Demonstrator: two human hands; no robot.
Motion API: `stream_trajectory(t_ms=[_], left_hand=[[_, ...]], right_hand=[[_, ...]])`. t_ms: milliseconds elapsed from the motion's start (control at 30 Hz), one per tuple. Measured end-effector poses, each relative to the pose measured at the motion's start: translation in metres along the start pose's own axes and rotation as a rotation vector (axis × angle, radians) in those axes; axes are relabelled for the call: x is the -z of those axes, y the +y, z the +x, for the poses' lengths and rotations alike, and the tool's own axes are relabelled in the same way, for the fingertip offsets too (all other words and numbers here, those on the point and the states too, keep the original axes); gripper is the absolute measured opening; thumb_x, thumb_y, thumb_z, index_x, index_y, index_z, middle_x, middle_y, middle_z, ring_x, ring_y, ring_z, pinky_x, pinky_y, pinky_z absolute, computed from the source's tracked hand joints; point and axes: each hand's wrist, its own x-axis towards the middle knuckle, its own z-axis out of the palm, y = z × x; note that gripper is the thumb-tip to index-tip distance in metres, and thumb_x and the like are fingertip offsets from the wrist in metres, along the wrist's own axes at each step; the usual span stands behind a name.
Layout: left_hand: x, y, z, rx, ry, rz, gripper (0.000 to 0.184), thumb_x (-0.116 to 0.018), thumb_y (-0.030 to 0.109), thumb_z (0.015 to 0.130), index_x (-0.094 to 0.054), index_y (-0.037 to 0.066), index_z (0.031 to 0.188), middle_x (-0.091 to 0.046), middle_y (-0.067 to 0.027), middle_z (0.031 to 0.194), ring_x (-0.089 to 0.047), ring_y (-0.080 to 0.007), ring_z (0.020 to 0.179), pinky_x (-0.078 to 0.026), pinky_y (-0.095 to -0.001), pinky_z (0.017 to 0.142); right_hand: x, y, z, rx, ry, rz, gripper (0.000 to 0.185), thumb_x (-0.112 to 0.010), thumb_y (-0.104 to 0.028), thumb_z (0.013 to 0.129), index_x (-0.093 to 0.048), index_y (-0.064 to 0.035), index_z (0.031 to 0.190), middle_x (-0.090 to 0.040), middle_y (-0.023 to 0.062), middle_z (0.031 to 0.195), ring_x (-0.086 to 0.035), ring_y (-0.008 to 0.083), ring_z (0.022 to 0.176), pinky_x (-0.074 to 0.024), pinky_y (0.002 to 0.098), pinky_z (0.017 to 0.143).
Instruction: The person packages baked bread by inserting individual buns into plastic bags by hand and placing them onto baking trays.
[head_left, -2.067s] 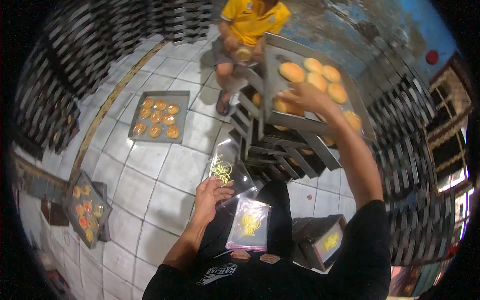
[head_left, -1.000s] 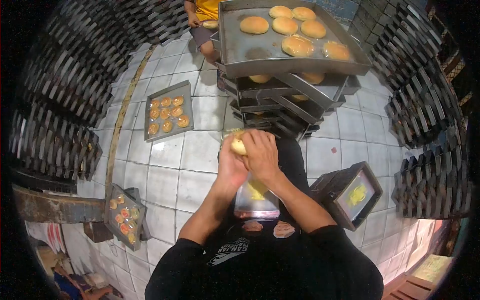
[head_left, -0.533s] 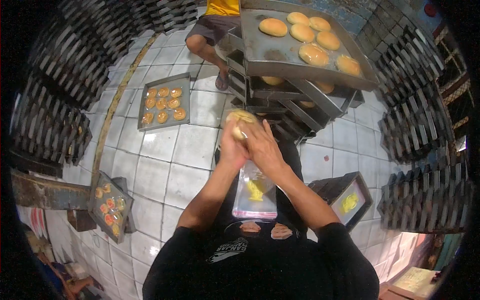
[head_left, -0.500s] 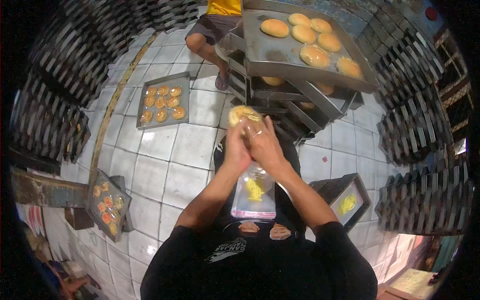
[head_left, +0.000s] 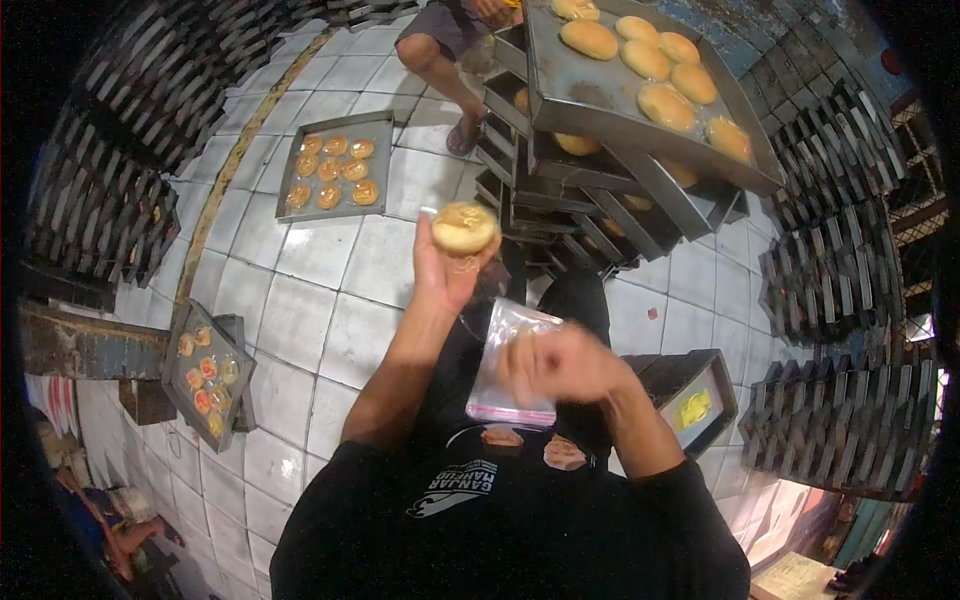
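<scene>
A round golden bun [head_left: 464, 230], seemingly in clear plastic, rests in my left hand [head_left: 447, 270], which has its fingers wrapped round it from below. My right hand [head_left: 558, 365] is smeared by motion and hovers over a stack of clear plastic bags [head_left: 510, 400] on my lap, so its fingers are hard to make out. The bags have a pink-striped edge toward me. Beyond the hands, several buns [head_left: 668, 106] lie on a metal tray [head_left: 640, 130] at the top of a pile of trays.
On the floor ahead left is a tray [head_left: 380, 155] of wrapped buns; another tray [head_left: 225, 375] of buns is at left. At right a tray [head_left: 722, 375] holds something yellow. Stacked dark trays [head_left: 840, 420] line both sides. A person's leg [head_left: 445, 80] shows beside the tray pile.
My hands have come apart. The left has shifted a little left with the bun, and the right has dropped back to the bags. The view has shifted slightly.
</scene>
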Motion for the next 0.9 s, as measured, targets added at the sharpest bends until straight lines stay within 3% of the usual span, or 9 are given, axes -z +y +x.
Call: stream_trajectory(t_ms=[33, 67, 133, 167, 400, 533, 700, 833, 900], left_hand=[[0.008, -0.003, -0.012, 0.049, -0.128, -0.024, 0.066, -0.033, 0.059, 0.109, -0.05, 0.003, 0.141, -0.062, -0.0195, 0.135, -0.062, -0.0349, 0.122, -0.055, -0.0528, 0.099], [0.016, -0.008, -0.025, 0.098, -0.255, -0.045, 0.064, -0.034, 0.057, 0.109, -0.05, 0.004, 0.141, -0.063, -0.0185, 0.133, -0.062, -0.0345, 0.122, -0.055, -0.0522, 0.099], [-0.011, -0.012, -0.067, 0.329, -0.171, 0.096, 0.055, -0.038, 0.049, 0.111, -0.055, 0.004, 0.137, -0.065, -0.0169, 0.132, -0.063, -0.0296, 0.122, -0.053, -0.0451, 0.103], [-0.004, -0.01, -0.067, 0.153, -0.248, 0.306, 0.055, -0.039, 0.048, 0.111, -0.055, 0.003, 0.139, -0.065, -0.0159, 0.132, -0.064, -0.0279, 0.122, -0.052, -0.0433, 0.104], [0.004, -0.013, -0.026, -0.199, -0.188, 0.895, 0.041, -0.05, 0.028, 0.11, -0.065, -0.003, 0.133, -0.07, -0.0138, 0.125, -0.067, -0.0219, 0.115, -0.05, -0.0322, 0.103], [0.007, -0.021, -0.008, -0.8, -0.346, 1.154, 0.02, -0.061, 0.011, 0.104, -0.073, -0.006, 0.106, -0.072, -0.0089, 0.104, -0.067, -0.0178, 0.1, -0.052, -0.0305, 0.091], [-0.012, -0.019, -0.015, -0.467, 0.004, 0.79, 0.027, -0.058, 0.023, 0.108, -0.065, 0.005, 0.089, -0.065, 0.0008, 0.079, -0.054, -0.0017, 0.062, -0.04, -0.02, 0.053], [-0.01, -0.015, -0.015, -0.482, 0.01, 0.766, 0.03, -0.056, 0.024, 0.108, -0.062, 0.005, 0.087, -0.061, 0.0015, 0.075, -0.05, -0.003, 0.057, -0.04, -0.0216, 0.051], [-0.003, -0.009, -0.015, -0.509, 0.104, 0.846, 0.028, -0.058, 0.023, 0.107, -0.065, 0.001, 0.09, -0.063, -0.0017, 0.083, -0.055, -0.0086, 0.071, -0.046, -0.0264, 0.067]], right_hand=[[0.002, -0.001, -0.002, -0.029, 0.022, 0.057, 0.028, -0.078, -0.007, 0.085, -0.061, 0.0018, 0.105, -0.064, 0.018, 0.097, -0.066, 0.0281, 0.093, -0.0544, 0.036, 0.078], [0.002, 0.013, 0.009, 0.284, 0.411, -0.599, 0.041, -0.082, -0.009, 0.081, -0.061, -0.0006, 0.114, -0.064, 0.0185, 0.106, -0.067, 0.0294, 0.094, -0.0565, 0.0365, 0.081], [-0.003, 0.009, 0.013, 0.557, 0.44, -0.687, 0.039, -0.082, -0.011, 0.081, -0.063, -0.0016, 0.114, -0.064, 0.0182, 0.111, -0.068, 0.0338, 0.096, -0.0573, 0.0385, 0.08], [-0.01, 0.002, 0.008, 0.589, 0.368, -0.676, 0.031, -0.079, -0.009, 0.085, -0.065, -0.0029, 0.112, -0.065, 0.0182, 0.111, -0.068, 0.0351, 0.095, -0.0569, 0.0403, 0.078], [0.02, 0.043, 0.045, 0.137, 0.407, -0.53, 0.02, -0.066, -0.019, 0.099, -0.066, -0.0008, 0.107, -0.071, 0.0189, 0.092, -0.071, 0.0344, 0.08, -0.0548, 0.0394, 0.07], [0.021, 0.043, 0.055, 0.134, 0.377, -0.401, 0.028, -0.066, -0.025, 0.1, -0.067, 0.0003, 0.089, -0.065, 0.0118, 0.071, -0.057, 0.0205, 0.058, -0.047, 0.0341, 0.06], [0.034, 0.032, 0.064, -0.169, 0.421, 0.057, 0.037, -0.067, -0.03, 0.101, -0.064, 0.0, 0.08, -0.051, -0.0045, 0.063, -0.045, 0.0079, 0.06, -0.0377, 0.0277, 0.055], [0.031, 0.015, 0.07, -0.153, 0.407, 0.096, 0.037, -0.067, -0.031, 0.102, -0.061, -0.0065, 0.075, -0.046, -0.0072, 0.063, -0.037, 0.003, 0.057, -0.0302, 0.0251, 0.051], [0.035, 0.032, 0.072, -0.187, 0.389, 0.021, 0.038, -0.066, -0.03, 0.103, -0.057, -0.0109, 0.072, -0.043, -0.0096, 0.063, -0.032, 0.0013, 0.055, -0.0255, 0.0228, 0.049]])
